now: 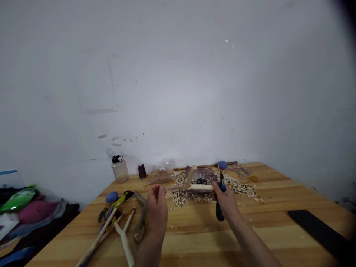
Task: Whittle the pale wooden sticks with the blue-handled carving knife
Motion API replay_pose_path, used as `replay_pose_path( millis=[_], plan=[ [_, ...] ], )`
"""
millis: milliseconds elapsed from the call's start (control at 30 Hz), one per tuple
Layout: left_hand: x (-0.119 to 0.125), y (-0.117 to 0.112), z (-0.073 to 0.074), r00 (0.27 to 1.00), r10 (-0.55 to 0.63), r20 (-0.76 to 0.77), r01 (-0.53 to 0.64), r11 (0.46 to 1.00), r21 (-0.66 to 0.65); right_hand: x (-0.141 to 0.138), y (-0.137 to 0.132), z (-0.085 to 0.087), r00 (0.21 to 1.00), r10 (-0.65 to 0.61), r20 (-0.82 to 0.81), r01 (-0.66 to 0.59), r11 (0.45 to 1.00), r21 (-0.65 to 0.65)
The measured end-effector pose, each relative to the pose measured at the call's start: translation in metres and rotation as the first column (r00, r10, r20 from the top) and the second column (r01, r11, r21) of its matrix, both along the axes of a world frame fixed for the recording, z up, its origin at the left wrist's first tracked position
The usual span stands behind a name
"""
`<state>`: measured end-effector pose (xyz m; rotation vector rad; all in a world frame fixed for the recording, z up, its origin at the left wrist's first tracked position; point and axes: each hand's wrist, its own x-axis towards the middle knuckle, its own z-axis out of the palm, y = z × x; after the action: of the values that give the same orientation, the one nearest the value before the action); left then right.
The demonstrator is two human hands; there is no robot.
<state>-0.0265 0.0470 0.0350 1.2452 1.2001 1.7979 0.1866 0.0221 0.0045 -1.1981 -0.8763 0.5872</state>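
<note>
My left hand is closed in a pinch on the thin end of a pale forked wooden stick, held level above the table. My right hand is wrapped round a knife with a blue and black handle; its blade points up and touches the thick end of the stick. A heap of wood shavings lies on the table just beyond both hands.
On the wooden table: forked sticks and tools at the left, a plastic jar, a clear bag, a blue ball, a black phone at the right. A white wall stands behind. Bags lie off the left edge.
</note>
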Motion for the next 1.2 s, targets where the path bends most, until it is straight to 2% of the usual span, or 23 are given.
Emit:
replay_pose_path(
  millis=[67, 167, 267, 400, 500, 633, 700, 800, 867, 933, 1000, 1033, 1100, 1200],
  plan=[
    [0.004, -0.005, -0.003, 0.995, 0.035, -0.095, -0.027, 0.996, 0.081, -0.001, 0.001, -0.001, 0.999, -0.034, -0.027, 0.034, 0.999, 0.000],
    [0.019, -0.016, -0.012, 0.922, 0.067, -0.381, 0.014, 0.979, 0.206, -0.006, 0.001, -0.003, 0.995, -0.056, -0.076, 0.055, 0.998, -0.011],
    [0.027, -0.021, -0.018, 0.862, 0.050, -0.504, 0.067, 0.975, 0.210, -0.007, 0.002, -0.005, 0.988, -0.079, -0.132, 0.074, 0.996, -0.038],
    [0.022, -0.015, -0.022, 0.867, 0.034, -0.497, 0.026, 0.993, 0.112, -0.003, 0.004, -0.008, 0.975, -0.097, -0.202, 0.084, 0.994, -0.069],
    [0.015, -0.003, -0.026, 0.889, 0.128, -0.439, -0.104, 0.991, 0.079, 0.001, 0.006, -0.011, 0.964, -0.101, -0.246, 0.085, 0.994, -0.072],
    [0.004, 0.012, -0.030, 0.870, 0.257, -0.421, -0.256, 0.965, 0.061, 0.003, 0.007, -0.014, 0.952, -0.102, -0.290, 0.081, 0.993, -0.083],
    [-0.001, 0.013, -0.028, 0.806, 0.307, -0.506, -0.292, 0.950, 0.112, 0.003, 0.007, -0.013, 0.949, -0.091, -0.302, 0.068, 0.994, -0.085],
    [-0.001, 0.002, -0.022, 0.594, 0.417, -0.688, -0.260, 0.909, 0.327, 0.000, 0.005, -0.010, 0.953, -0.055, -0.299, 0.032, 0.996, -0.082],
    [0.007, -0.010, -0.021, 0.503, 0.469, -0.726, -0.131, 0.872, 0.472, -0.003, 0.004, -0.009, 0.958, -0.023, -0.287, 0.000, 0.997, -0.079],
    [0.021, -0.023, -0.022, 0.479, 0.458, -0.749, 0.094, 0.821, 0.563, -0.009, 0.003, -0.009, 0.963, 0.016, -0.271, -0.037, 0.997, -0.075],
    [0.037, -0.031, -0.026, 0.384, 0.387, -0.838, 0.316, 0.798, 0.513, -0.018, 0.002, -0.010, 0.966, 0.069, -0.248, -0.088, 0.994, -0.065],
    [0.044, -0.033, -0.028, 0.331, 0.358, -0.873, 0.334, 0.821, 0.463, -0.023, 0.001, -0.010, 0.966, 0.103, -0.236, -0.119, 0.991, -0.057],
    [0.052, -0.035, -0.029, 0.252, 0.317, -0.914, 0.264, 0.887, 0.380, -0.034, -0.003, -0.010, 0.962, 0.173, -0.210, -0.186, 0.982, -0.041],
    [0.050, -0.036, -0.020, 0.146, 0.152, -0.977, 0.234, 0.955, 0.184, -0.047, -0.011, -0.006, 0.943, 0.278, -0.183, -0.285, 0.959, -0.010]
  ],
)
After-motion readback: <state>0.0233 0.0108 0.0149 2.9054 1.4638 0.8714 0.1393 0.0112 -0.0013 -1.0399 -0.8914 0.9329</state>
